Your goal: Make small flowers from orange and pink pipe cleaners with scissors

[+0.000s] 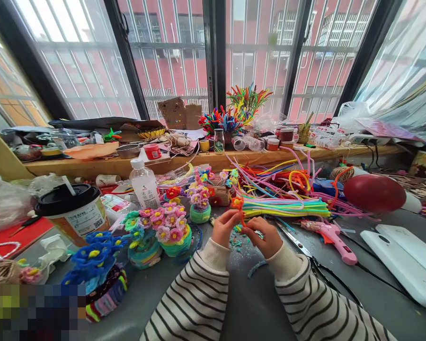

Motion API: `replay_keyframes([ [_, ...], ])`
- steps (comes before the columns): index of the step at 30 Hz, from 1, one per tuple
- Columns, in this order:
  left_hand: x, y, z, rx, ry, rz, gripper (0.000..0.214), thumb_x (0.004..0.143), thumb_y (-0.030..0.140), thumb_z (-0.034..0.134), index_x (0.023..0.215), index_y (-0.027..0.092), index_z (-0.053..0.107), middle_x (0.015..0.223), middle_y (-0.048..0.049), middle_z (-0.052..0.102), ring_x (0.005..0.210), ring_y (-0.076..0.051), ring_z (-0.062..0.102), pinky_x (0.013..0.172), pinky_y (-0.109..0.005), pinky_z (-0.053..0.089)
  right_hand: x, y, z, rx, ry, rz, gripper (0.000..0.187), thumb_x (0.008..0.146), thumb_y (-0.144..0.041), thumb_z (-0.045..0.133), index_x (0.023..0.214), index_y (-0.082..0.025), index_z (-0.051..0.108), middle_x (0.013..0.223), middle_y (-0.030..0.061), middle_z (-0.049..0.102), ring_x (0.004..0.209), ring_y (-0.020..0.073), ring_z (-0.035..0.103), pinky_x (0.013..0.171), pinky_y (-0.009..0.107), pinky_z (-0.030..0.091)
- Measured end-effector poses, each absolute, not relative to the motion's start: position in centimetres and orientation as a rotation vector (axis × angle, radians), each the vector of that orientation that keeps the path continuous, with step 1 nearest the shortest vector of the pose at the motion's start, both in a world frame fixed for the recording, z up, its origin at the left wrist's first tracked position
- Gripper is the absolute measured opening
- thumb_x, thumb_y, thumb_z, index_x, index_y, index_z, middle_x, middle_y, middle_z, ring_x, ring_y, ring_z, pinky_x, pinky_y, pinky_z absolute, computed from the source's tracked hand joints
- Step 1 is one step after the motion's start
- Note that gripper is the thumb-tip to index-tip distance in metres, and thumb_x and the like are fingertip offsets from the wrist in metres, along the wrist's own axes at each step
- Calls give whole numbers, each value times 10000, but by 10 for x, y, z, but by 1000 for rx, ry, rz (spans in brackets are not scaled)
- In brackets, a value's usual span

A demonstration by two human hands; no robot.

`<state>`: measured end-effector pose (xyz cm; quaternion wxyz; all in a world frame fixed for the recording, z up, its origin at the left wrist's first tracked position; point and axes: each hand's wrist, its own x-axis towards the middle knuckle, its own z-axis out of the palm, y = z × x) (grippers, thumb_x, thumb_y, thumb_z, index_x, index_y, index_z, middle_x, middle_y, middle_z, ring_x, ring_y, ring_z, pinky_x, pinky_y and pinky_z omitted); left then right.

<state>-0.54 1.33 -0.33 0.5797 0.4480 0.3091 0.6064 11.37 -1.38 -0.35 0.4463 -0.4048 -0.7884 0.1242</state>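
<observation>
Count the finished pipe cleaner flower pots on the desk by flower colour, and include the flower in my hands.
Pink flower pots: 2
Blue flower pots: 1
Teal flower pots: 1
Orange flower, pinched between left hand and right hand: 1
Total: 5

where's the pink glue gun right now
In the head view, the pink glue gun lies on the grey table to the right of the right hand, just below the bundle of pipe cleaners.
</observation>
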Motion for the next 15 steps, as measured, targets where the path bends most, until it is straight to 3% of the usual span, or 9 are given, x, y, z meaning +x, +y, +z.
replay_keyframes([
  [4, -7, 12, -2, 1226, 819, 1265, 113, 538, 236, 605, 592, 139, 626, 582, -1, 598, 575, -92, 511, 585, -210, 392, 113, -13, -7, -1041, -1922, 447, 242, 754, -290, 386, 668, -167, 577, 622, 20, 549, 606, 129, 493, 565, 253, 395],
  [9, -21, 16, 5, 1098, 853, 1530, 137, 566, 259, 584, 631, 144, 624, 572, 6, 585, 553, -80, 510, 566, -197, 401, 111, -11, -10, -1069, -1920, 509, 218, 735, -306, 414, 702, -155, 567, 642, 23, 553, 602, 121, 497, 526, 223, 398],
  [15, -38, 19, 9, 978, 904, 1751, 205, 594, 328, 549, 656, 146, 620, 479, 42, 466, 432, -18, 400, 405, -125, 311, 128, -1, -14, -1390, -2035, 226, 190, 715, -274, 437, 657, -157, 576, 645, 35, 544, 613, 137, 473, 590, 256, 381],
])
